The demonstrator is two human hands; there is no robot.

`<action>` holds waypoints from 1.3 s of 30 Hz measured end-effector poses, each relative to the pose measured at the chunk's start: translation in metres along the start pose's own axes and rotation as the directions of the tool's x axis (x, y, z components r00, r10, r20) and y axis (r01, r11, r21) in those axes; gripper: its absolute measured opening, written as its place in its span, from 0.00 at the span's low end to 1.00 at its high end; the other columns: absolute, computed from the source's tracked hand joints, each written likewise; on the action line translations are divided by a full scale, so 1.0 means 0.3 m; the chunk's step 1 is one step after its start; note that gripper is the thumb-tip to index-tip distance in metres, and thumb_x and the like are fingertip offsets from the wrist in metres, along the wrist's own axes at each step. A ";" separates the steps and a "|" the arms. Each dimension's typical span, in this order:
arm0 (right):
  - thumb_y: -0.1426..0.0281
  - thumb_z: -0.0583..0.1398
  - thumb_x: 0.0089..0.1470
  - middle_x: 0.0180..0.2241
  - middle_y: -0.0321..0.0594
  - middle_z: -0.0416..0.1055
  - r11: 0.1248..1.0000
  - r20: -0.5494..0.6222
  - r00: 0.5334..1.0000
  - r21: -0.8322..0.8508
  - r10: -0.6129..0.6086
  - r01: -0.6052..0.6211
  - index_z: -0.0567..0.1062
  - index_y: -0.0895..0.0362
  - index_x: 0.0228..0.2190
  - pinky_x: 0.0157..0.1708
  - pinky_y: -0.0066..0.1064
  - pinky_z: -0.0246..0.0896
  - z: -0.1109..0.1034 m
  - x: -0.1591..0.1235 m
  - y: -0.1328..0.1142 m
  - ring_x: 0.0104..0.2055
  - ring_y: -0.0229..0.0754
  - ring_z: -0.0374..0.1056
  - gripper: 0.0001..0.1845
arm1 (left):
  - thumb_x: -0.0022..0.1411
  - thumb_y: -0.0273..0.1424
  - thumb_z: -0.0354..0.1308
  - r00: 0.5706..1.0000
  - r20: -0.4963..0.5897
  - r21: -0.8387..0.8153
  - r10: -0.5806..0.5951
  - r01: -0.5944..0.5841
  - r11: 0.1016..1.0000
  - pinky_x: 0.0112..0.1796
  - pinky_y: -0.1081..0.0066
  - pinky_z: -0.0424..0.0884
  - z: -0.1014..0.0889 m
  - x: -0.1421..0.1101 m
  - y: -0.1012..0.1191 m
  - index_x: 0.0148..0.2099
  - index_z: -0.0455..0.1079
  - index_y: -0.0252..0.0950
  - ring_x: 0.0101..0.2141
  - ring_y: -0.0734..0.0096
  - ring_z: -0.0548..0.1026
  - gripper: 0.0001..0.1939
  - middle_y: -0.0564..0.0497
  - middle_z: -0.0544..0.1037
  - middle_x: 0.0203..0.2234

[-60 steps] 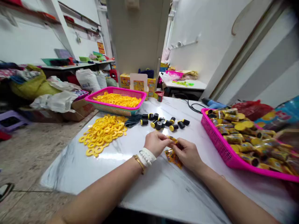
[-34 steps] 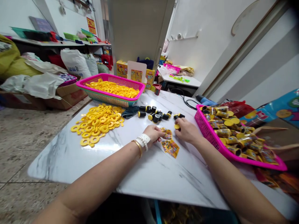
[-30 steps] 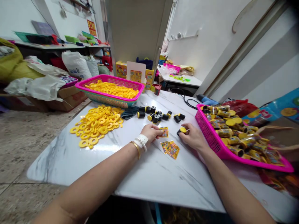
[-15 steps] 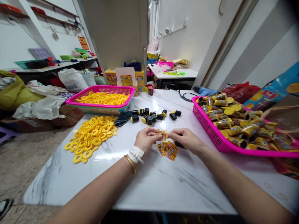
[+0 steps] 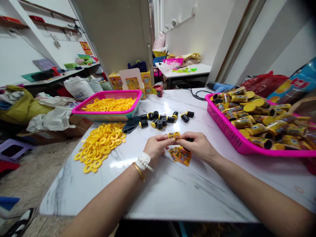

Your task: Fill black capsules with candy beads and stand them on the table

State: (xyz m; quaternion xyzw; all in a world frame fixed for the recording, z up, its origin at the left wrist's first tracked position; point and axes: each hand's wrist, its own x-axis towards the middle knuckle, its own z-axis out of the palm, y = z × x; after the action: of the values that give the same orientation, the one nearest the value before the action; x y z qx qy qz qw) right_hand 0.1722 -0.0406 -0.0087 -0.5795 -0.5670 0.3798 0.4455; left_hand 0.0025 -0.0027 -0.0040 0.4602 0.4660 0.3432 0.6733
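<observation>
Between my hands is a small yellow printed wrapper sleeve (image 5: 174, 135), pinched by my left hand (image 5: 156, 145). Closed fingers of my right hand (image 5: 200, 144) grip a black cylinder (image 5: 189, 140), mostly hidden, and touch the sleeve's right end. How far the cylinder is inside the sleeve, I cannot tell. Just below the hands, a loose pile of flat printed sleeves (image 5: 181, 156) lies on the white marbled table (image 5: 187, 197). Beyond them lie several black cylinders with yellow ends (image 5: 160, 124).
Yellow flat ring pieces (image 5: 98, 144) are heaped at left, by a dark cloth (image 5: 130, 125). Behind stands a pink-rimmed basket (image 5: 106, 93) of yellow pieces. A pink basket (image 5: 223, 126) at right is heaped with sleeved cylinders. A blue heat gun (image 5: 221, 87) lies at the back.
My right hand has taken a black cylinder from the group and brought it left to the sleeve in my left hand. The hands now meet above the sleeve pile. The view has shifted.
</observation>
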 end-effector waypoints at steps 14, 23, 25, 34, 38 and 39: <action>0.63 0.67 0.45 0.38 0.42 0.76 0.880 0.065 0.996 0.467 0.059 -0.082 0.73 0.56 0.43 0.40 0.35 0.69 -0.085 0.020 -0.027 0.35 0.39 0.72 0.23 | 0.51 0.28 0.68 0.990 0.033 -0.347 -0.140 0.142 0.927 0.14 0.84 0.44 -0.028 0.040 0.018 0.31 0.69 0.31 0.15 0.89 0.55 0.10 0.53 0.74 0.24; 0.60 0.68 0.44 0.28 0.35 0.73 0.953 -0.021 0.999 0.300 -0.039 0.044 0.78 0.56 0.37 0.29 0.31 0.66 -0.052 0.012 -0.033 0.27 0.35 0.65 0.18 | 0.52 0.24 0.64 0.965 0.202 -0.545 -0.169 0.254 0.799 0.12 0.85 0.45 -0.021 0.021 0.025 0.31 0.67 0.31 0.14 0.88 0.55 0.07 0.59 0.64 0.16; 0.60 0.68 0.45 0.27 0.35 0.73 0.957 -0.030 0.998 0.284 -0.048 0.055 0.78 0.56 0.37 0.27 0.30 0.65 -0.053 0.009 -0.033 0.26 0.35 0.65 0.18 | 0.52 0.24 0.63 0.963 0.216 -0.569 -0.160 0.257 0.781 0.12 0.85 0.44 -0.023 0.023 0.025 0.31 0.67 0.31 0.14 0.88 0.55 0.07 0.58 0.65 0.16; 0.60 0.66 0.49 0.38 0.41 0.75 0.968 -0.133 0.961 -0.100 -0.243 0.231 0.77 0.53 0.39 0.26 0.32 0.63 -0.043 -0.028 -0.024 0.27 0.36 0.64 0.16 | 0.48 0.27 0.68 0.968 0.226 -0.503 -0.106 0.210 0.839 0.13 0.85 0.43 -0.016 0.028 -0.003 0.32 0.69 0.30 0.16 0.89 0.56 0.10 0.55 0.70 0.21; 0.59 0.66 0.49 0.34 0.40 0.76 0.974 0.044 0.992 0.201 -0.114 0.103 0.72 0.54 0.40 0.26 0.32 0.67 -0.029 -0.030 -0.025 0.26 0.37 0.69 0.18 | 0.45 0.32 0.71 0.987 0.160 -0.402 -0.018 0.082 0.912 0.15 0.83 0.46 -0.012 0.024 -0.010 0.31 0.72 0.29 0.18 0.87 0.59 0.14 0.55 0.68 0.20; 0.59 0.66 0.49 0.31 0.38 0.75 0.963 0.076 0.993 0.261 -0.095 0.072 0.71 0.54 0.39 0.25 0.32 0.68 -0.028 -0.028 -0.025 0.26 0.37 0.69 0.18 | 0.44 0.33 0.71 0.989 0.145 -0.366 0.002 0.052 0.929 0.16 0.82 0.47 -0.010 0.023 -0.011 0.31 0.72 0.29 0.18 0.86 0.59 0.15 0.55 0.67 0.19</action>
State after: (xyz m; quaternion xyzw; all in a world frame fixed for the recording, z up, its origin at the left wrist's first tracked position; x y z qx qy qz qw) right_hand 0.1772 -0.0499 0.0003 -0.4749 -0.5557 0.4565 0.5072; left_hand 0.0019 0.0031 -0.0098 0.3428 0.3497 0.3821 0.7837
